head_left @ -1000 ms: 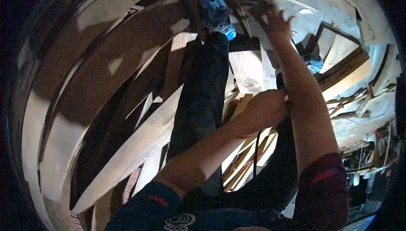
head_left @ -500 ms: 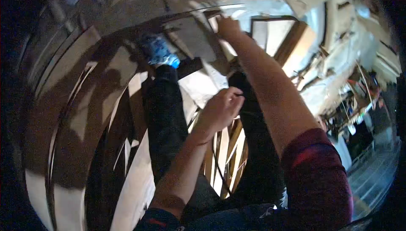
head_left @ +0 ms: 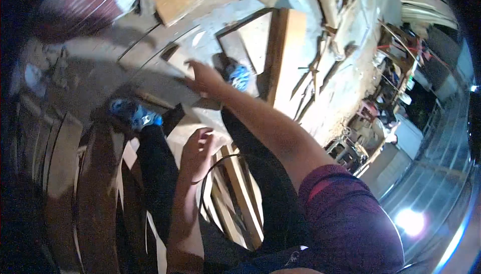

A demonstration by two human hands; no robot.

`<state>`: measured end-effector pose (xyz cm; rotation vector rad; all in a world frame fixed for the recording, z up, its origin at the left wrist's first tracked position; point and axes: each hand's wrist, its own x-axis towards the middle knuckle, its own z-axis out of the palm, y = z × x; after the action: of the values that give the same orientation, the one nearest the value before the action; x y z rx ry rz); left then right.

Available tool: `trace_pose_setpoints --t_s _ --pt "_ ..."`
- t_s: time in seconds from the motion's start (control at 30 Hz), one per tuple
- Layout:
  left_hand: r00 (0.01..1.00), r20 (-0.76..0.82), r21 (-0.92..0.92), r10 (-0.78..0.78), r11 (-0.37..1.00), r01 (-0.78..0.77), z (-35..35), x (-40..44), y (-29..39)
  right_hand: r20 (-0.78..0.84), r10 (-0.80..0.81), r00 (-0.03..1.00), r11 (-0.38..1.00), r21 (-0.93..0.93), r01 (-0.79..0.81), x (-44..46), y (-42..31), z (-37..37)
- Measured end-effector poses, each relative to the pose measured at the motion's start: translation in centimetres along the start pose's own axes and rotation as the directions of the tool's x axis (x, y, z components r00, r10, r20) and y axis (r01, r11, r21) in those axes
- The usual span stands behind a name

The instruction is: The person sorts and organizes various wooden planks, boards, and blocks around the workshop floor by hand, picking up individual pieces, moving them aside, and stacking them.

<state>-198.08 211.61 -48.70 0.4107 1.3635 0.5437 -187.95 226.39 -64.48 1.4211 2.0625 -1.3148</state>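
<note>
Left hand (head_left: 195, 156) nearest us, left of centre in the frame, fingers loosely curled with gaps between them. Beside its wrist arches a dark cord (head_left: 206, 173); we can't tell if they touch. Wooden strips (head_left: 235, 194) fill the lower centre, long axes slanting steeply from upper left to lower right. Farther out, our right hand (head_left: 206, 79) stretches leftward above centre, fingers bent and apart. Beyond it, we see a thick plank (head_left: 289, 48) running nearly vertical, far end pointing to the top edge.

The bare right hand (head_left: 206, 80) blurs at its fingertips; far left, a shiny dark-red bundle (head_left: 82, 4) escapes my view.
</note>
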Motion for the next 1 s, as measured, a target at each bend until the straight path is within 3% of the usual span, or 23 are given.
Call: trace_pose_setpoints --t_s 0.07,0.1,0.13,0.17,0.2,0.27,0.33,0.43,0.53,0.6,0.63,0.67,0.73,0.83,0.9,0.97,1.0 --pt "1.000 -0.012 0.036 -0.014 0.999 0.014 0.0 0.0 -0.2 0.090 0.262 0.961 0.892 0.358 -0.277 -5.3 -0.1 -0.6" --pt "0.999 -0.017 0.032 0.042 0.999 -0.041 0.0 0.1 -0.9 0.222 0.303 0.927 0.650 0.663 -0.372 -8.5 -0.1 -1.2" --pt "0.996 -0.056 0.001 0.070 0.998 -0.070 0.0 0.1 -0.2 0.338 0.412 0.846 0.326 0.813 -0.483 -11.5 -1.2 -1.9" --pt "0.993 -0.027 -0.201 -0.114 0.974 0.106 0.1 0.0 -0.8 0.463 0.456 0.760 -0.031 0.862 -0.506 -14.1 -2.4 -2.5" --pt "0.987 -0.041 -0.330 -0.157 0.934 0.135 0.2 0.1 0.0 0.601 0.463 0.652 -0.220 0.790 -0.572 -16.6 -3.2 -2.6" --pt "0.976 -0.095 -0.375 -0.194 0.916 0.145 0.1 0.2 0.5 0.581 0.561 0.590 -0.268 0.801 -0.535 -19.4 -5.5 -0.8" --pt "0.968 -0.130 -0.361 -0.217 0.919 0.157 0.2 0.7 1.0 0.624 0.498 0.602 -0.342 0.779 -0.525 -19.9 -6.9 0.3" --pt "0.945 -0.152 -0.377 -0.288 0.901 0.214 0.7 0.9 0.8 0.478 0.453 0.752 -0.183 0.876 -0.447 -18.4 -7.2 2.5" --pt "0.925 -0.233 -0.317 -0.302 0.922 0.221 1.9 1.7 1.3 0.537 0.471 0.700 -0.409 0.836 -0.366 -17.7 -7.8 3.4" --pt "0.946 -0.303 -0.218 -0.116 0.975 0.049 4.2 2.4 1.6 0.479 0.466 0.744 -0.356 0.871 -0.338 -17.5 -8.2 3.8" --pt "0.938 -0.307 -0.150 -0.164 0.981 0.122 5.3 2.0 3.7 0.436 0.464 0.771 -0.295 0.897 -0.330 -17.4 -8.3 4.4" --pt "0.946 -0.291 -0.162 -0.144 0.982 0.100 5.6 2.3 3.9 0.390 0.455 0.800 -0.226 0.920 -0.320 -17.2 -8.3 4.4" --pt "0.983 -0.182 0.039 0.011 0.999 -0.004 5.5 2.9 3.0 0.287 0.427 0.858 -0.061 0.955 -0.290 -17.0 -8.2 5.7" --pt "0.957 -0.291 -0.099 -0.008 0.995 -0.022 5.2 3.3 2.9 0.146 0.360 0.921 0.184 0.957 -0.224 -15.9 -7.3 7.6" --pt "0.925 -0.371 0.005 0.081 0.996 -0.085 5.8 3.1 2.2 0.081 0.326 0.942 0.291 0.939 -0.181 -15.3 -6.8 8.6" --pt "0.915 -0.401 -0.034 0.036 0.998 -0.054 6.5 2.5 3.0 0.061 0.284 0.957 0.343 0.926 -0.161 -15.0 -6.9 9.9" --pt "0.928 -0.372 0.034 0.013 0.999 -0.001 6.1 2.4 3.0 0.053 0.266 0.962 0.363 0.920 -0.151 -14.8 -7.1 10.4"
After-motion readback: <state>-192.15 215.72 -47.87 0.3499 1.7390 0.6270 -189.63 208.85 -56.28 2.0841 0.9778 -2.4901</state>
